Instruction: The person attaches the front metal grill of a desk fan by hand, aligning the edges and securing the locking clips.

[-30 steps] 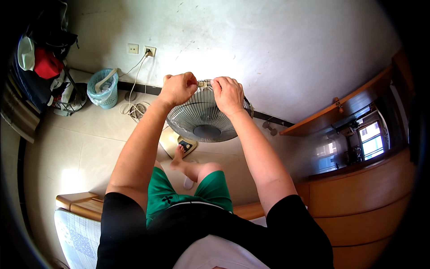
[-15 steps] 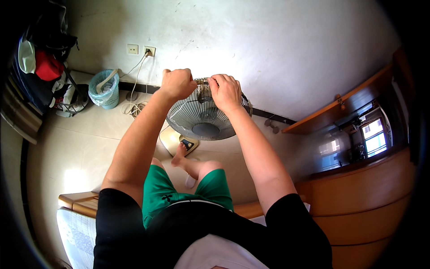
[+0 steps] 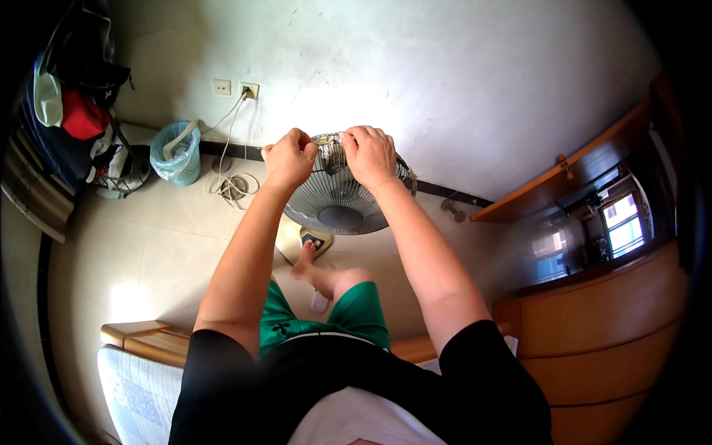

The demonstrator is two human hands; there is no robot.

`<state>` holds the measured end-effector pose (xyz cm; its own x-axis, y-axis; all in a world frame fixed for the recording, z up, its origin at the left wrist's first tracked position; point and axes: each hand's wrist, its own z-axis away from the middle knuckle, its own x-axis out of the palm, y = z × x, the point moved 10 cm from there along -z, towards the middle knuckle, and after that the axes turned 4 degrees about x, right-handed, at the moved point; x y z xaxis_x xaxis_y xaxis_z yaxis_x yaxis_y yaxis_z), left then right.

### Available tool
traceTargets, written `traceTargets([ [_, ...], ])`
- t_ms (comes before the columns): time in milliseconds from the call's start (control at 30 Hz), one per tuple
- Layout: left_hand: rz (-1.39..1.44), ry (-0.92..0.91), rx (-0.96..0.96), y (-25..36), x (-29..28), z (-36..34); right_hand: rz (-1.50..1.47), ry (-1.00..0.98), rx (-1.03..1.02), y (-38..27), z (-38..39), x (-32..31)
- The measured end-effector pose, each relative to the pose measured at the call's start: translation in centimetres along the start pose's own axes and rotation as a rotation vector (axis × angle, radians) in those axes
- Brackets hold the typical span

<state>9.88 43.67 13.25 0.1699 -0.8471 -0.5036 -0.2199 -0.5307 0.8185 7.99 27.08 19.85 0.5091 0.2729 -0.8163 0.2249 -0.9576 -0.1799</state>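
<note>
A fan head with a dark wire grille [image 3: 333,194] stands in front of me, its top rim between my hands. My left hand [image 3: 288,161] is closed at the upper left of the rim, thumb and fingers pinched on it. My right hand [image 3: 368,156] has its curled fingers over the top of the rim at the right. A small light piece and a wire clasp sit on the rim between them, too small to make out clearly. My bare foot [image 3: 306,253] rests on the cream fan base [image 3: 289,235], by its dark control panel.
A blue bin [image 3: 175,159], coiled cord [image 3: 232,187] and plugged socket [image 3: 249,90] are at the back left, near piled clothes [image 3: 80,111]. Dumbbells [image 3: 452,211] lie by the wall. A wooden cabinet with mirror [image 3: 586,326] is at the right, a wood-framed bed [image 3: 133,332] below.
My left hand has dipped lower and a little rightward, its fingers now more pinched at the rim. The rim's top shows slightly shifted. My right hand stays on the grille.
</note>
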Motion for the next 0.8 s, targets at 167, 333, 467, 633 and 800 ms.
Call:
traceTargets([
  [167, 0.007, 0.053, 0.094, -0.4, -1.3, 0.0, 0.008, 0.009, -0.012, 0.1, -0.1, 0.0],
  [333, -0.119, -0.112, 0.181, 2.6, -1.1, -0.5, 0.005, 0.006, -0.01, 0.2, 0.0, -0.1],
  [467, -0.123, -0.134, 0.086, 1.1, -0.7, -1.4, 0.006, -0.016, -0.003, 0.0, -0.1, 0.1],
  [633, 0.039, -0.078, -0.104, -1.7, -0.7, -1.1, -0.007, 0.013, -0.021, -0.1, 0.0, 0.1],
  [800, 0.004, 0.008, 0.008, -1.4, -1.5, -0.8, 0.001, 0.009, -0.017, 0.3, -0.1, 0.2],
])
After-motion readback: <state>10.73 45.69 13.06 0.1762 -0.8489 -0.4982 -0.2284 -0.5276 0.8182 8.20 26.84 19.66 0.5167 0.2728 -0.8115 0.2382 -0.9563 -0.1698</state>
